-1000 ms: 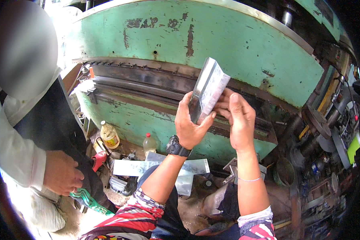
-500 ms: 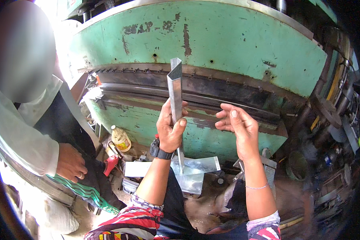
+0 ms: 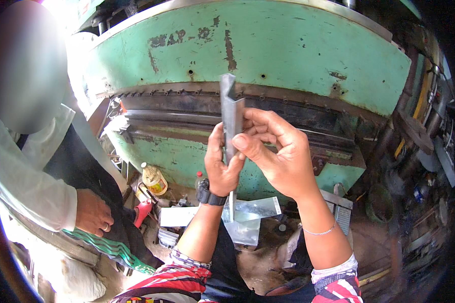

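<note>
The left hand (image 3: 223,169) has its fingers clamped around a bent metal strip (image 3: 232,121), smooth, grey and sharply creased, its angular upper end rising above them nearly upright. The right hand (image 3: 283,156) curls beside it, thumb apart from forefinger and crossing the strip's front; whether these fingers grip it, I cannot tell. Beyond the fingers stands a green machine (image 3: 288,50), its paint chipped, with long dark steel bars. Below them lie flat, glossy sheets (image 3: 260,209); lower left, a rounded plastic jug (image 3: 154,179).
</note>
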